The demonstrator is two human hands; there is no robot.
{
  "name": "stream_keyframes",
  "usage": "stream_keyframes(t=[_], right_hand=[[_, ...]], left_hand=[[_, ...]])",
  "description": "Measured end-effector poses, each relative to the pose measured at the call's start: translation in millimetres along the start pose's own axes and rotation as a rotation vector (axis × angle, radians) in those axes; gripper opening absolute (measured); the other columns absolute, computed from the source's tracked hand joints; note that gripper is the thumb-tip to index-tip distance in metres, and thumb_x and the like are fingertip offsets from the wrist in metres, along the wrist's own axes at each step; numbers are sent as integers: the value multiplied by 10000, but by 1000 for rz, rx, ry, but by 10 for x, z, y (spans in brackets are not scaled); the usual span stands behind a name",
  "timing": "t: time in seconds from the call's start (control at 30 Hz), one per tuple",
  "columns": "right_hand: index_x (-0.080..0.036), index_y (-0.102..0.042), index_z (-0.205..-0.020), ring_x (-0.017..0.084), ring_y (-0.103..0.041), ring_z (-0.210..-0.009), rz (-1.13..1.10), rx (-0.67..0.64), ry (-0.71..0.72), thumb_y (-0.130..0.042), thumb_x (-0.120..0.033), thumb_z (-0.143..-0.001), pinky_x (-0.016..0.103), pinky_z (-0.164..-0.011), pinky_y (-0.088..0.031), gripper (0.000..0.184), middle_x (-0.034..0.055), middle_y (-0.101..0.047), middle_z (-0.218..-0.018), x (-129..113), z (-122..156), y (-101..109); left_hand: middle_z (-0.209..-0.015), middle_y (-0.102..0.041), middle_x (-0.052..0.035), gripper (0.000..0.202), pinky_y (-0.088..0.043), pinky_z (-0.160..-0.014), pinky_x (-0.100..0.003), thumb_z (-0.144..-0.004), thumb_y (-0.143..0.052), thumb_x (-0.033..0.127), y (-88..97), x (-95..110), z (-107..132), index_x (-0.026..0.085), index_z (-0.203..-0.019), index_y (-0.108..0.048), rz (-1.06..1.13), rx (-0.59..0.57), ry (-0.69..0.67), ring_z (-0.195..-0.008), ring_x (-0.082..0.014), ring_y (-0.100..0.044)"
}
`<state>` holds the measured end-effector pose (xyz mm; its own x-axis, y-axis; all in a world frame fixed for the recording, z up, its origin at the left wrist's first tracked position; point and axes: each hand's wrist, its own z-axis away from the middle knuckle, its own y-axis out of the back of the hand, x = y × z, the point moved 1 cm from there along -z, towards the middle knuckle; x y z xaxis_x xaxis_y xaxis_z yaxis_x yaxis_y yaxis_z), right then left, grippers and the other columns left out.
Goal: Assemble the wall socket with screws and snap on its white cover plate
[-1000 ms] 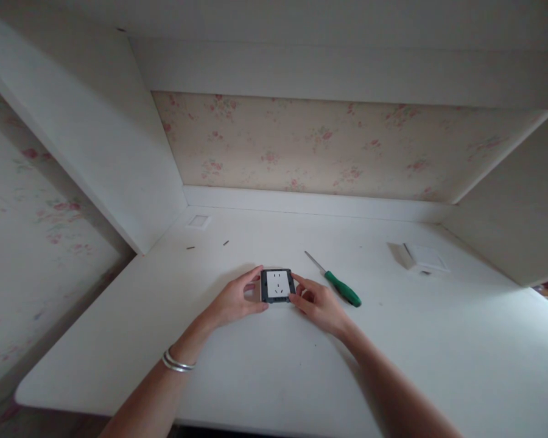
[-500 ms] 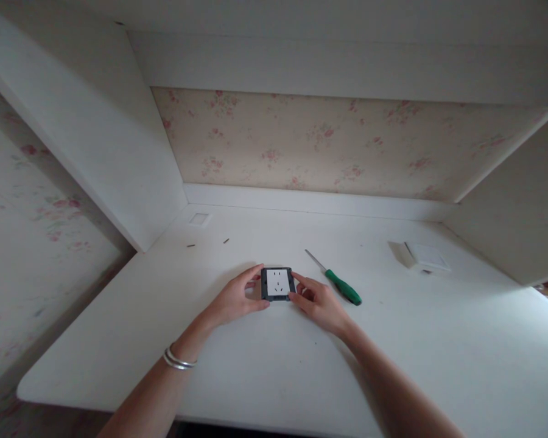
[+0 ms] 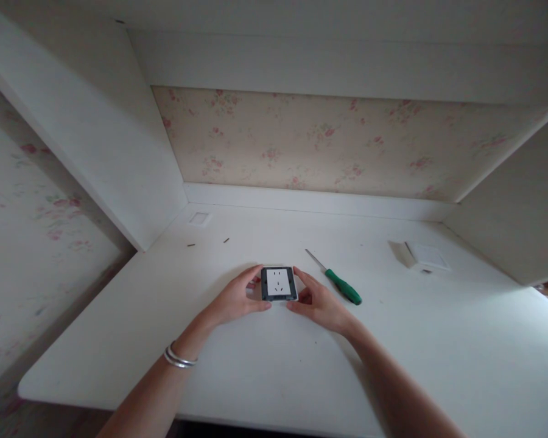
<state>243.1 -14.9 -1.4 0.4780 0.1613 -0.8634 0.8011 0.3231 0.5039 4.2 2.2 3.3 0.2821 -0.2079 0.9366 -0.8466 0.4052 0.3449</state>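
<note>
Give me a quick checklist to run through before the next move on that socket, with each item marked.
1. Left hand at the left side of the socket: ok, thumb near, index finger at the far corner.
2. Right hand at the right side: ok, in a similar pose.
3. Socket face up: ok, its slots show.
4. Green screwdriver in hand: not ok, it lies on the table beside the right hand.
5. Small dark pieces in sight: ok, two lie beyond the left hand; whether they are screws is too small to tell.
6. Underside of the socket: cannot tell, hidden.
</note>
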Motion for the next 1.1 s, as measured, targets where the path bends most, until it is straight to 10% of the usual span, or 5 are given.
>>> stream_keyframes(t=[1.1], right_hand=[[-252,-388,-1350,96,-573,-683,-90,-5,88,-670,-256,-758,267,-602,-509,656,116,-420,-1336,41,-19,0]], left_hand=[[-1271,-492,-131,834,-478,-915,-430,-620,-801,288,-29,-61,2,184,-1339,-391,-72,40,3,-1056,-261,-553]])
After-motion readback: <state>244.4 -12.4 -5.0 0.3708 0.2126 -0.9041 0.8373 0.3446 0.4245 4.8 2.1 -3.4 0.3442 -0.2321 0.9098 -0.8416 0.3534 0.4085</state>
